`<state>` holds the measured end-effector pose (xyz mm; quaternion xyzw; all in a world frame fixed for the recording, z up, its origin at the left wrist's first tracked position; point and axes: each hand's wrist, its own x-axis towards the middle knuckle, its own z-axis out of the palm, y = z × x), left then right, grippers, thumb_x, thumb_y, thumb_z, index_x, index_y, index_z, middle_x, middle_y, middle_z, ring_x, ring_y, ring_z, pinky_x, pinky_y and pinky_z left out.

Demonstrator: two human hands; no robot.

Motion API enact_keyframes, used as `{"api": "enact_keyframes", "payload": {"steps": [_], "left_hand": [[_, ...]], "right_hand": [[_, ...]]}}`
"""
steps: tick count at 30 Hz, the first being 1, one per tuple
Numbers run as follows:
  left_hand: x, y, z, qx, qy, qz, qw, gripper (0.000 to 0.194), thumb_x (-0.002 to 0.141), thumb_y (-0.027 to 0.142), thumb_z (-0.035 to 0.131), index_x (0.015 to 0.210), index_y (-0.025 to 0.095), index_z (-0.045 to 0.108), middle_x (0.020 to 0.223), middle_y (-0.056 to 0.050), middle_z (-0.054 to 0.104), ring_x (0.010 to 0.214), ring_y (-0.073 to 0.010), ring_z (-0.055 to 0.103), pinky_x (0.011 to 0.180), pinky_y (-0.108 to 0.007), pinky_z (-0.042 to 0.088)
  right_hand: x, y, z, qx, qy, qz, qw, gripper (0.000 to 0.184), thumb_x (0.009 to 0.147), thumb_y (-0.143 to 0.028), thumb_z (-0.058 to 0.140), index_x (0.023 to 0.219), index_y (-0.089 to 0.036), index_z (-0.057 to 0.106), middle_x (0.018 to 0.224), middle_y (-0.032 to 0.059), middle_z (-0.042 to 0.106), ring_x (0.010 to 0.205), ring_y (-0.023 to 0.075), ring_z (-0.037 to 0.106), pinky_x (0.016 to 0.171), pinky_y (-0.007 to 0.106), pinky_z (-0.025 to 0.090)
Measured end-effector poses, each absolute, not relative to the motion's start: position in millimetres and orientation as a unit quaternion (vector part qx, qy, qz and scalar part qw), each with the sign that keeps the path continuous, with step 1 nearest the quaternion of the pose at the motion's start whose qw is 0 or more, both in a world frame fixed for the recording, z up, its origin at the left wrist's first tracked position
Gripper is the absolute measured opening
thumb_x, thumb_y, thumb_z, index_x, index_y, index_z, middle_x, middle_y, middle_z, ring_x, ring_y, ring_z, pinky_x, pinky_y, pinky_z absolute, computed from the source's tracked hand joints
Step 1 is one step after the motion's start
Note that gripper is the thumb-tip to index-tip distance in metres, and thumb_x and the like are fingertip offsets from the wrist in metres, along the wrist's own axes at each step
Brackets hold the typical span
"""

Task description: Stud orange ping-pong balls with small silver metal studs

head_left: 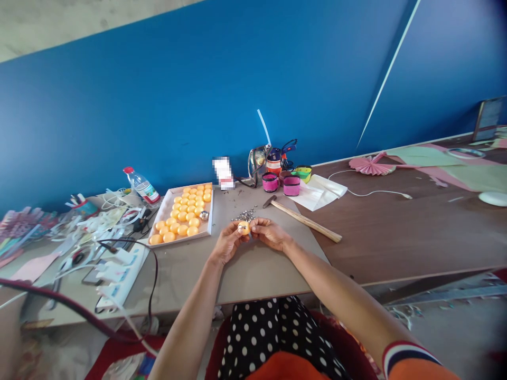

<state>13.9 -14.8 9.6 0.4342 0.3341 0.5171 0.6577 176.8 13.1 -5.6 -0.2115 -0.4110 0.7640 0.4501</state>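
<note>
Orange ball [244,227] sits between the two hands, at the fingertips of the left hand [228,241] and just beside those of the right hand [271,233]. Left hand: thumb and fingers nearly closed, pinching the ball. Right hand: fingers bunched at the ball's right side; cannot tell whether they grip it or a small part. Ball looks round, so no long axis to read; silvery detail on its near face. Loose metal pieces [244,215] lie on the bench [257,279] just beyond both hands. Hammer [309,221] lies beyond and right of the right hand, the nearer one, handle slanting back toward the person's right. Tray [205,226] of similar balls stands left of the left hand. Obscured: ball's underside, some fingertips, shape of individual metal pieces; an upright item beyond the hands is pixelated.
</note>
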Motion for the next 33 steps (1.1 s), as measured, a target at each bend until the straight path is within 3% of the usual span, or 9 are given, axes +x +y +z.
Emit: {"api": "enact_keyframes", "payload": {"steps": [33], "left_hand": [[13.4, -15.4, 11.4, 0.464, 0.364, 0.502, 0.632, 0.032, 0.066, 0.027, 0.071, 0.093, 0.015, 0.059, 0.079, -0.001, 0.064, 0.063, -0.0109, 0.058, 0.065, -0.025, 0.045]], "right_hand": [[179.5, 13.6, -2.8, -0.256, -0.492, 0.704, 0.444, 0.023, 0.057, -0.034, 0.076, 0.064, -0.017, 0.061, 0.058, -0.0045, 0.052, 0.056, 0.0084, 0.041, 0.058, 0.023, 0.031]]}}
